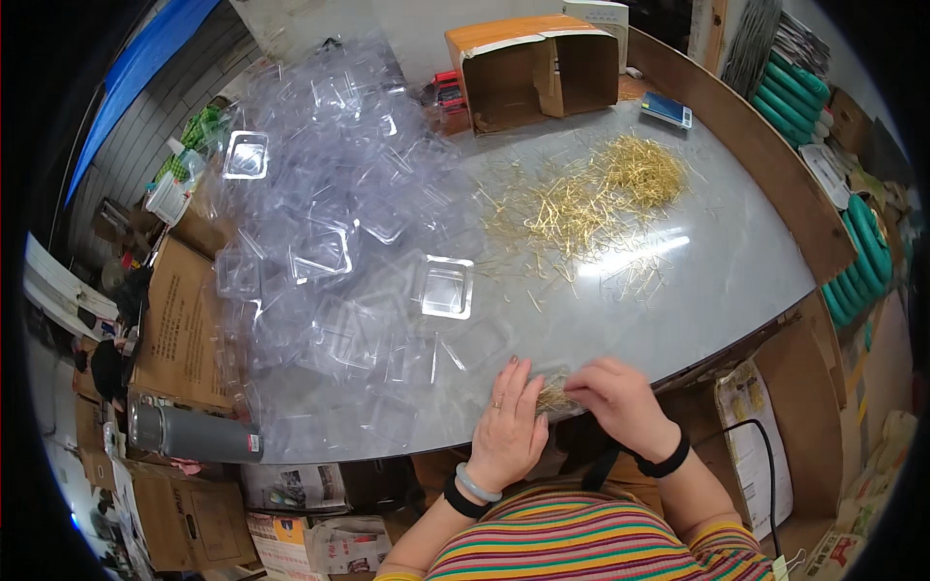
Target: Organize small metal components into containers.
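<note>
Both hands at near bench (717, 281) edge. Left hand (509, 426) flat, pressing small clear tray (554, 392). Right hand (620, 402) grip narrow, pinching gold pins (552, 395) into tray. Judgement: keep tray pinned, bundle aligned. Loose pin heap (591, 194) well beyond grip.

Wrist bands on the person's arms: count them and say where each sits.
3. On the left wrist, a pale ring bracelet and, just below it, a black band. On the right wrist, one black band. The striped sleeves may hide others.
</note>
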### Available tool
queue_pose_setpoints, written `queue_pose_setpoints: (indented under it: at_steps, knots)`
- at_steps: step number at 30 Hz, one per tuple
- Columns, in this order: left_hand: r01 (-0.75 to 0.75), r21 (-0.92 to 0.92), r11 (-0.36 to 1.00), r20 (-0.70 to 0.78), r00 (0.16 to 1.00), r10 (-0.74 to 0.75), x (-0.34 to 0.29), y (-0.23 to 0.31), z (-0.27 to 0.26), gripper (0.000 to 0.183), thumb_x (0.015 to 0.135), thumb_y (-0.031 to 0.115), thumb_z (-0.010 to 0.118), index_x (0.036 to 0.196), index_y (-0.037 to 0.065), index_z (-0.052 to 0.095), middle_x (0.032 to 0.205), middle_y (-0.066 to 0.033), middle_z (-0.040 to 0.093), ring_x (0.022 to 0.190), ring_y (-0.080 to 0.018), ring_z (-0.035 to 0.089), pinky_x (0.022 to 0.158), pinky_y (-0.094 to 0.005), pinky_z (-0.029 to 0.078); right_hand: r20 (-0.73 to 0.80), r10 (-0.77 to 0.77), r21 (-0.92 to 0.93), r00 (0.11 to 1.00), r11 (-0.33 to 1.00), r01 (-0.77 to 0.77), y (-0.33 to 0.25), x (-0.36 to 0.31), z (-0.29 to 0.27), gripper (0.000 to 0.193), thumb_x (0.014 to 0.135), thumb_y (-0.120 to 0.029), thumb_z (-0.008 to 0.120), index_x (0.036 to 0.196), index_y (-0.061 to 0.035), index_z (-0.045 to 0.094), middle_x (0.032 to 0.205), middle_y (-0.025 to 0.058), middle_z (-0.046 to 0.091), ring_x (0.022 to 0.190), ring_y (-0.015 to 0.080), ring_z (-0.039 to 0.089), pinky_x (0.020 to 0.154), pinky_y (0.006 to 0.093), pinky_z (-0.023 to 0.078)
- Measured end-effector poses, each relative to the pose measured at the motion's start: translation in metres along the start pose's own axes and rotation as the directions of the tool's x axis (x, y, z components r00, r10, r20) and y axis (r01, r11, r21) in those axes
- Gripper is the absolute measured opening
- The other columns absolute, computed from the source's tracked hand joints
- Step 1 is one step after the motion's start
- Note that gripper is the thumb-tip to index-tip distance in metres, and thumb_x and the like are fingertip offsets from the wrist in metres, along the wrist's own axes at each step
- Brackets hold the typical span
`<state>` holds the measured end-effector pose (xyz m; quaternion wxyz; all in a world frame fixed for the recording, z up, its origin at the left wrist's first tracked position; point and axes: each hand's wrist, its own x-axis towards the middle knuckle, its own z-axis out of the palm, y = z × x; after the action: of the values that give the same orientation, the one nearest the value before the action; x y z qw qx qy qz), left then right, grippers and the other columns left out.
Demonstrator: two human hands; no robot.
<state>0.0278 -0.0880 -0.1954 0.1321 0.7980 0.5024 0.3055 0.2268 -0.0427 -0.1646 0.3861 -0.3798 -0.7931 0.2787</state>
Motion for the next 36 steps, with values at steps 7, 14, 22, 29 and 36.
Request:
queue_pose_setpoints:
  at_steps: [7, 14, 22, 29, 36]
  knots:
    - [0.021, 0.030, 0.999, -0.016, 1.000, -0.021, -0.003, 0.002, 0.001, 0.050, 0.087, 0.008, 0.058, 0.134, -0.003, 0.047, 0.146, -0.0232, 0.035, 0.139, -0.0438, 0.034, 0.110, -0.0475, 0.037, -0.015, 0.281, 0.006, 0.960, 0.960, -0.281, -0.016, -0.008, -0.013, 0.025, 0.084, -0.017, 0.075, 0.103, -0.0051, 0.065, 0.090, 0.0118, 0.064, 0.072, 0.0254, 0.067, 0.063, 0.0359, 0.054]
    - [-0.007, 0.086, 0.996, -0.010, 1.000, 0.007, -0.006, 0.000, 0.002, 0.046, 0.087, 0.010, 0.058, 0.131, -0.002, 0.052, 0.141, -0.0206, 0.036, 0.139, -0.0430, 0.032, 0.109, -0.0475, 0.037, 0.051, 0.194, -0.088, 0.980, 0.978, -0.189, 0.000, -0.023, -0.006, 0.013, 0.085, -0.016, 0.072, 0.092, -0.0052, 0.068, 0.080, 0.0113, 0.064, 0.069, 0.0302, 0.065, 0.061, 0.0368, 0.052]
    - [-0.043, 0.080, 0.996, -0.035, 0.998, 0.046, -0.008, 0.001, 0.004, 0.047, 0.086, 0.010, 0.058, 0.132, 0.000, 0.053, 0.135, -0.0181, 0.040, 0.138, -0.0428, 0.032, 0.106, -0.0475, 0.039, -0.082, 0.155, -0.031, 0.985, 0.987, -0.158, 0.001, -0.017, 0.004, 0.009, 0.088, -0.012, 0.068, 0.095, -0.0070, 0.069, 0.079, 0.0124, 0.063, 0.070, 0.0321, 0.063, 0.062, 0.0382, 0.050]
    - [-0.025, 0.095, 0.995, -0.027, 0.999, 0.027, -0.009, -0.001, 0.003, 0.050, 0.086, 0.011, 0.060, 0.133, -0.002, 0.050, 0.127, -0.0173, 0.045, 0.136, -0.0419, 0.035, 0.106, -0.0469, 0.041, -0.141, 0.248, -0.041, 0.958, 0.966, -0.256, -0.011, -0.021, 0.014, 0.012, 0.088, -0.013, 0.070, 0.098, -0.0065, 0.069, 0.079, 0.0109, 0.061, 0.066, 0.0289, 0.062, 0.060, 0.0358, 0.050]
    - [-0.057, -0.043, 0.997, -0.094, 0.994, 0.052, -0.009, -0.004, 0.004, 0.053, 0.085, 0.008, 0.060, 0.136, -0.003, 0.047, 0.132, -0.0195, 0.046, 0.130, -0.0427, 0.043, 0.107, -0.0505, 0.039, -0.185, 0.211, -0.058, 0.960, 0.973, -0.225, -0.001, -0.022, 0.014, 0.010, 0.088, -0.010, 0.069, 0.094, -0.0048, 0.064, 0.083, 0.0117, 0.061, 0.070, 0.0303, 0.063, 0.062, 0.0372, 0.051]
